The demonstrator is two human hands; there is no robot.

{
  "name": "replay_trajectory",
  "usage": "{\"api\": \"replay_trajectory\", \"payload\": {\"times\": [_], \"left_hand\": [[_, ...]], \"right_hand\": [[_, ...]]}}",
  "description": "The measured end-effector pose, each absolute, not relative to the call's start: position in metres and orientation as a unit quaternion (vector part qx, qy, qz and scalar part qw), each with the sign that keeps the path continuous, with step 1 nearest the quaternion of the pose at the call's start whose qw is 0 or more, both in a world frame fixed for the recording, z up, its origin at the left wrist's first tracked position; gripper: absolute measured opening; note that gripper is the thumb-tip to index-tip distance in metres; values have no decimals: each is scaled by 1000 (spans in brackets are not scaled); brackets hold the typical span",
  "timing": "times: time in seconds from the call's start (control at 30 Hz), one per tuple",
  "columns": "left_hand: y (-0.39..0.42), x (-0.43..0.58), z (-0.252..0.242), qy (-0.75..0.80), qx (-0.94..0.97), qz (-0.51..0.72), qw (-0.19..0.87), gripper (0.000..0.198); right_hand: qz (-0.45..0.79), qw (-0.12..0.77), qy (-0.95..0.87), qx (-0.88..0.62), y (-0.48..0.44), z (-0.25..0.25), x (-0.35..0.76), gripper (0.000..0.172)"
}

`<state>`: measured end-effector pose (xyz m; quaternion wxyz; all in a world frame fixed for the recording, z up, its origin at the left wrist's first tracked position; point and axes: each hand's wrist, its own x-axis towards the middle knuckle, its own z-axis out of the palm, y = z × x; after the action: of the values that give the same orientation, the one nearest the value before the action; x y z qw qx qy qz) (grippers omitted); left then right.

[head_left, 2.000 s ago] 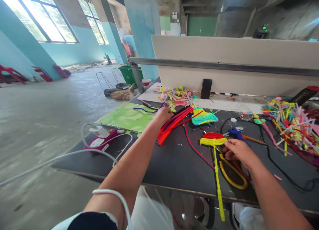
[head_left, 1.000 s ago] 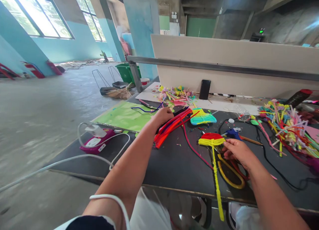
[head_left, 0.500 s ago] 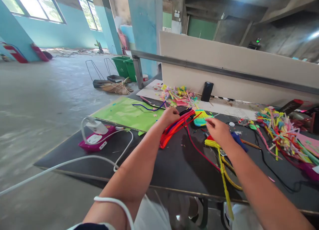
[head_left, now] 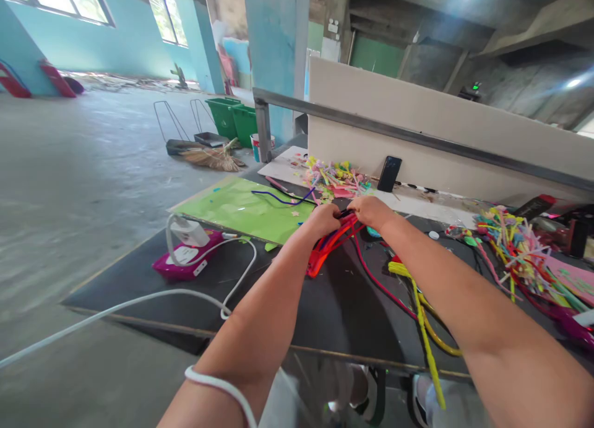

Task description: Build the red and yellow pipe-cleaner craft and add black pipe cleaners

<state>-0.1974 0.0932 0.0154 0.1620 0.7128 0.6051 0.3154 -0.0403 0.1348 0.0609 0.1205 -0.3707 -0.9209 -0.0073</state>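
Observation:
My left hand (head_left: 325, 221) is closed at the upper end of a bundle of red and orange pipe cleaners (head_left: 320, 261), which lies slanted on the dark table. Close beside it, my right hand (head_left: 371, 213) is closed too, its fingertips pinching at the same end. Between the two hands shows a dark strand (head_left: 344, 214), apparently a dark pipe cleaner; its ends are hidden by the fingers. A single crimson pipe cleaner (head_left: 378, 282) curves from the bundle toward the right forearm. Yellow pipe cleaners (head_left: 424, 341) hang over the table's front edge.
A green sheet (head_left: 218, 208) with a purple strand (head_left: 283, 200) lies left. Nearer stands a magenta power strip (head_left: 179, 267) with a white cable. A phone (head_left: 388, 173) leans on the back panel. Colourful pipe-cleaner pieces (head_left: 336, 177) lie at the back, more pieces (head_left: 515, 242) at right.
My right hand has moved left from beside the yellow and turquoise piece to meet my left hand at the bundle. The left hand stays at the bundle's upper end.

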Motion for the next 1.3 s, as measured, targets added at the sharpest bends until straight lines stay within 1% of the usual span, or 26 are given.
{"api": "replay_trajectory", "payload": {"times": [0.1,0.17,0.23,0.3,0.33,0.4,0.47,0.53,0.6,0.73,0.83,0.9,0.97,1.03,1.07,1.1,1.2,1.3], "left_hand": [[92,-198,16,620,708,297,160,13],[91,-199,16,627,704,289,163,14],[89,-200,15,630,705,282,164,13],[87,-199,17,621,715,294,130,15],[86,-197,19,613,718,317,91,18],[82,-190,24,586,715,380,16,21],[75,-178,32,540,723,431,-6,23],[65,-160,42,484,753,445,33,25],[52,-137,50,432,785,433,96,26],[29,-86,57,325,827,390,243,28],[24,-59,47,335,827,360,274,22],[29,-53,34,390,783,374,307,22],[38,-55,19,453,716,395,354,20],[47,-61,4,504,652,394,406,20],[51,-63,-3,525,624,386,432,19],[54,-65,-10,540,604,374,452,18],[60,-63,-21,560,588,344,471,19],[62,-55,-25,572,591,316,473,21]], "right_hand": [[-20,168,-905,-391,136,87,-28,26],[-3,290,-859,-422,134,108,-13,22],[80,409,-796,-439,126,128,7,21],[201,510,-723,-421,110,141,32,32],[250,541,-698,-397,99,143,45,35],[321,566,-662,-372,75,139,69,36],[365,594,-617,-365,52,122,89,34],[407,612,-570,-368,35,100,101,29],[444,624,-529,-366,23,78,107,26],[478,634,-489,-360,10,55,105,22],[490,625,-488,-363,8,47,106,23],[480,590,-515,-395,12,39,116,28],[432,540,-546,-473,20,25,134,36],[351,484,-550,-583,29,8,155,35],[331,436,-554,-627,34,0,166,33],[334,415,-552,-642,38,-8,175,30],[364,371,-556,-649,44,-22,192,23],[422,339,-560,-627,43,-25,195,25]]}}
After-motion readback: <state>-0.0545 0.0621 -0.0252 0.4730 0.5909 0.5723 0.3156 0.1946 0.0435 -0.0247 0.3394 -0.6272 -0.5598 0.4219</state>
